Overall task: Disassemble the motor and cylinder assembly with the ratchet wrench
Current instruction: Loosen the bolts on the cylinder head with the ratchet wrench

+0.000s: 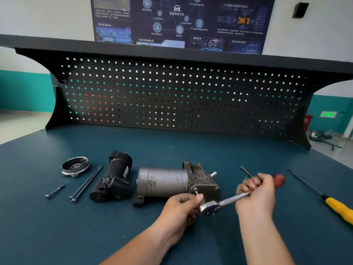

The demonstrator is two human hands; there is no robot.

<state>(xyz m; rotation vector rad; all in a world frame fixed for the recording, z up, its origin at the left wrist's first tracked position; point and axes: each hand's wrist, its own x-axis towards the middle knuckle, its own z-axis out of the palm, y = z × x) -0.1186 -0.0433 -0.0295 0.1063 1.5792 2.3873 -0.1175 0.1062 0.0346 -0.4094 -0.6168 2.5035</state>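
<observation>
On my feed the assembly [172, 182] lies on its side at mid-bench [172, 146], its grey motor can pointing left and its finned block [202, 180] to the right. Both hands sit at the block's near corner. My right hand [256, 194] is closed around the red grip of the wrench [223, 202], whose shaft slants down and left. My left hand [181, 209] is curled against the wrench head, thumb tip next to a small bolt [196, 192] sticking out of the block; I cannot tell whether the head is seated on a fastener. Left of the assembly lie a black housing [112, 178], 2 long bolts [86, 185], 1 short bolt [55, 191] and a round cap [75, 166]. To the right, a thin rod [246, 171] lies behind my right hand, and a yellow-handled screwdriver [340, 209] lies near the bench edge.
</observation>
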